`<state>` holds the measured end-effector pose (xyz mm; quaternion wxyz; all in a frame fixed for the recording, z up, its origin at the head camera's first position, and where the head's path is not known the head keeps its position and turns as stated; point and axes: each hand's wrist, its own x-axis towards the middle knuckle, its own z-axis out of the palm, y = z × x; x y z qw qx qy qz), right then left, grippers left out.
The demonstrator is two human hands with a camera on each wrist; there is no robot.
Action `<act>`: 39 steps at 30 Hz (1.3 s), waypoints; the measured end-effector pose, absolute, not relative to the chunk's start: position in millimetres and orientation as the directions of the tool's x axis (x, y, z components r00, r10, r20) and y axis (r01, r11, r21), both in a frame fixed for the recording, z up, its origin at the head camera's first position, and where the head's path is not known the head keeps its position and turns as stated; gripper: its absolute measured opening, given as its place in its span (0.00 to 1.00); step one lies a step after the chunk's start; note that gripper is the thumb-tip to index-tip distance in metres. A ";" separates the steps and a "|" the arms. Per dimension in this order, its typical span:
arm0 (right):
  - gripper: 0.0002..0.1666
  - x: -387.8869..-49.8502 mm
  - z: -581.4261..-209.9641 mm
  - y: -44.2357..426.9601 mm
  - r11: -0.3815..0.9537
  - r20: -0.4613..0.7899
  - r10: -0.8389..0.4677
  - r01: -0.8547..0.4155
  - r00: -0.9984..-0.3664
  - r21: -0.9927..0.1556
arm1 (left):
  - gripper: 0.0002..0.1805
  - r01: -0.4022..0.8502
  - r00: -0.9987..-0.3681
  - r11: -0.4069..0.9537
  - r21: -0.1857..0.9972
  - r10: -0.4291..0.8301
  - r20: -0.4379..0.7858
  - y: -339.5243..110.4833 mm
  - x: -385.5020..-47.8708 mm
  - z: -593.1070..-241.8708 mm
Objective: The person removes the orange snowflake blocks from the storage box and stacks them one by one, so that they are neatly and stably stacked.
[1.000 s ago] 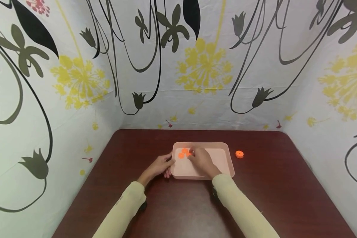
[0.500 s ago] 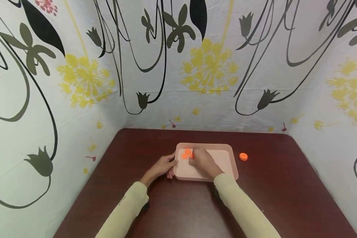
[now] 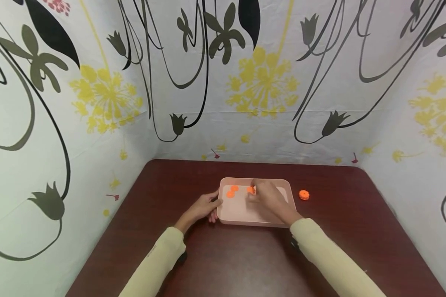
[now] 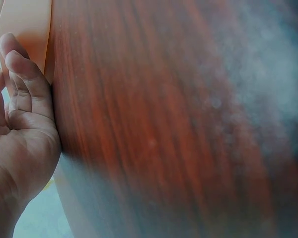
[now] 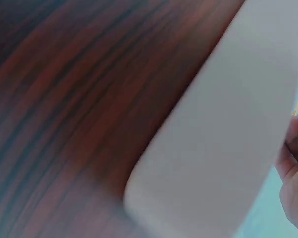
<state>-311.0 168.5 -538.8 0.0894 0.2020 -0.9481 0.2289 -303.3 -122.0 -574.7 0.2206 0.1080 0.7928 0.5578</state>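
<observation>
My left hand (image 3: 203,207) holds the left edge of a shallow pink tray (image 3: 241,220), thumb at the rim. In the left wrist view, the fingers of the left hand (image 4: 27,119) lie along the side of the tray (image 4: 27,20). Over the tray's middle, my right hand (image 3: 268,197) pinches an orange piece (image 3: 250,189), partly hidden by its fingers. Two flat round orange slices (image 3: 230,194), resembling carrot slices, lie in the tray's left part. The right wrist view catches the right hand (image 5: 295,163) at its edge, beyond the tray's pale outer wall (image 5: 203,134).
A thicker orange piece with a scalloped edge (image 3: 304,195) sits on the dark red wooden table (image 3: 230,264), right of the tray. Flower-patterned cloth (image 3: 260,140) stands behind the table and on both sides.
My right hand has moved right across the tray with an orange piece, away from the two slices at the left. The left hand keeps its place on the tray.
</observation>
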 end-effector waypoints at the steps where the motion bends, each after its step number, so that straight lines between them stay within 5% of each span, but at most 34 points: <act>1: 0.16 -309.3 -537.1 174.7 0.812 0.267 -0.343 -0.427 -0.901 -0.398 | 0.37 -0.071 -0.879 0.354 0.933 0.419 -0.226 -121.9 -303.1 -574.1; 7: 0.16 -300.4 -533.6 216.4 0.830 0.319 -0.323 -0.429 -0.891 -0.358 | 0.38 -0.069 -0.880 0.355 0.932 0.418 -0.224 -120.8 -302.6 -573.6; 12: 0.20 -293.8 -528.8 255.5 0.844 0.249 -0.251 -0.338 -0.935 -0.418 | 0.38 -0.076 -0.884 0.359 0.930 0.408 -0.230 -122.1 -301.9 -574.1; 21: 0.19 -297.0 -533.9 309.6 0.918 0.249 -0.139 -0.219 -0.958 -0.331 | 0.38 -0.087 -0.890 0.364 0.927 0.391 -0.236 -124.2 -302.0 -574.1; 39: 0.18 -299.5 -546.6 328.3 0.951 0.171 -0.056 -0.105 -0.984 -0.290 | 0.37 -0.083 -0.894 0.347 0.934 0.389 -0.224 -120.3 -297.8 -572.4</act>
